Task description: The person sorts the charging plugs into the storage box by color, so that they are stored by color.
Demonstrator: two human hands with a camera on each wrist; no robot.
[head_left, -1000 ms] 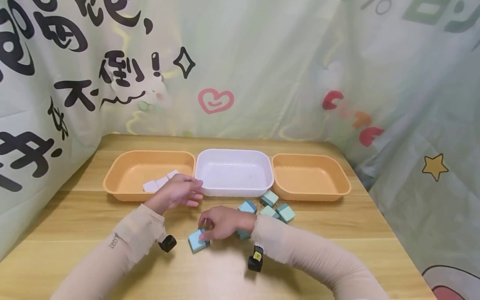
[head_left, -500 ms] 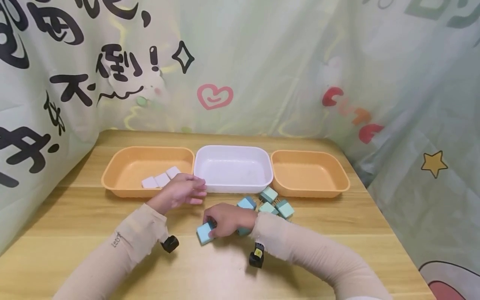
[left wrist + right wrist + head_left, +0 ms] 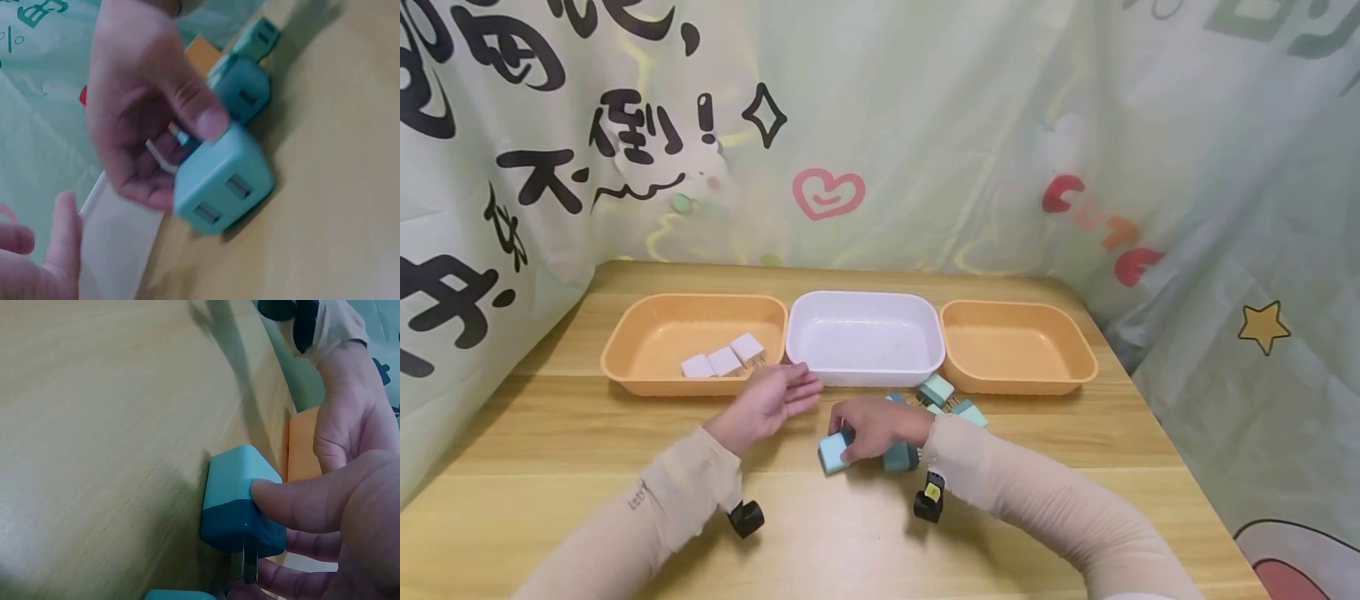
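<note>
Between thumb and fingers, my right hand (image 3: 880, 427) pinches a light-blue USB wall charger (image 3: 833, 454) low over the table. Two USB ports show on the charger (image 3: 225, 184) in the left wrist view. Its metal prongs (image 3: 244, 562) and dark-blue base appear in the right wrist view. My left hand (image 3: 766, 404) holds nothing, fingers extended and palm partly turned up, in front of the trays. More blue and green chargers (image 3: 900, 457) lie beside and behind my right hand, partly hidden by it.
Along the back stand an orange tray (image 3: 647, 321) with several white chargers (image 3: 725, 361), a white tray (image 3: 865, 377) and another orange tray (image 3: 1018, 333). A green charger (image 3: 936, 389) lies close to the white tray's front. A printed curtain (image 3: 925, 167) hangs behind the table.
My right hand has lifted the blue charger and carried it right and slightly back. The left hand has shifted a little right and turned its palm more upward.
</note>
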